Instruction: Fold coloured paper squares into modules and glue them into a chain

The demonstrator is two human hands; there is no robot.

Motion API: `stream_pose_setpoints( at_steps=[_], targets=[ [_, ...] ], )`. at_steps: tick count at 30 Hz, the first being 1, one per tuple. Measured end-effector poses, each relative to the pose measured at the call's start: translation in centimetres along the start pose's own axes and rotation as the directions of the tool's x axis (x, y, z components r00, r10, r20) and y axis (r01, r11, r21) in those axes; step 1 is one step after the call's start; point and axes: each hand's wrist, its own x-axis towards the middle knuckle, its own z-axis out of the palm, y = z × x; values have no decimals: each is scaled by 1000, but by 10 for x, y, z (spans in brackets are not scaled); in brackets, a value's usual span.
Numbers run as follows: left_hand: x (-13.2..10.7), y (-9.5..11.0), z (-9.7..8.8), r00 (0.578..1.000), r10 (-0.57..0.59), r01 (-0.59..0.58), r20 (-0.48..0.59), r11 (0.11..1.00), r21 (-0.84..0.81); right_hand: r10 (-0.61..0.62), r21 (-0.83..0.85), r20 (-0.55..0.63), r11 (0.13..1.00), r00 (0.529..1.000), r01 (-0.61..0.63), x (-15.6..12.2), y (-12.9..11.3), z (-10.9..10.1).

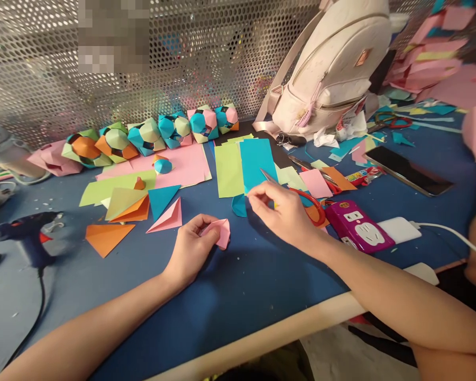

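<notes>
My left hand [194, 246] is closed around a small folded piece of pink paper [223, 233], thumb pressed on top, just above the blue table. To its right, my right hand [280, 214] has thumb and forefinger pinched together; what they hold, if anything, is too small to make out. A small curved teal paper piece [238, 206] is beside those fingertips. Scissors with red handles [315, 203] are partly hidden behind my right hand, their pointed tip showing above the knuckles. Teal paper [258, 161] and green paper [228, 172] strips lie beyond.
Folded orange [109, 239], teal [162, 200] and pink [167, 217] papers lie left. A glue gun [34, 235] is at far left. Paper balls [143, 138] line the mesh partition. A backpack [333, 69], phone [410, 170] and purple power strip [357, 225] are right.
</notes>
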Motion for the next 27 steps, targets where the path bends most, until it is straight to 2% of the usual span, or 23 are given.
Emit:
stream_pose_setpoints(
  at_steps=[3,7,9,11,16,21,24,27],
  targets=[
    [3,2,0,1000,17,-17,1,998,-58,-74,-161,8,984,997,74,9,17,-1],
    [5,2,1,1000,26,-26,-8,997,-70,-148,-293,194,935,970,201,12,31,11],
    [5,2,1,999,39,-40,-10,997,-69,-149,-330,285,912,947,243,12,33,17],
    [5,1,1,999,53,-54,-10,995,-78,-129,-367,322,896,938,249,12,34,22],
    [8,1,-1,997,76,-78,-23,993,-91,-61,-405,247,900,967,160,12,33,24],
    [11,1,-2,999,40,-44,-32,989,-141,89,-227,121,972,989,-59,9,24,25],
    [12,1,-2,999,27,-30,-17,987,-159,146,-127,118,983,982,-131,7,19,27],
    [11,2,-2,1000,27,-29,-13,975,-219,159,-90,155,985,975,-146,8,15,26]
  ],
)
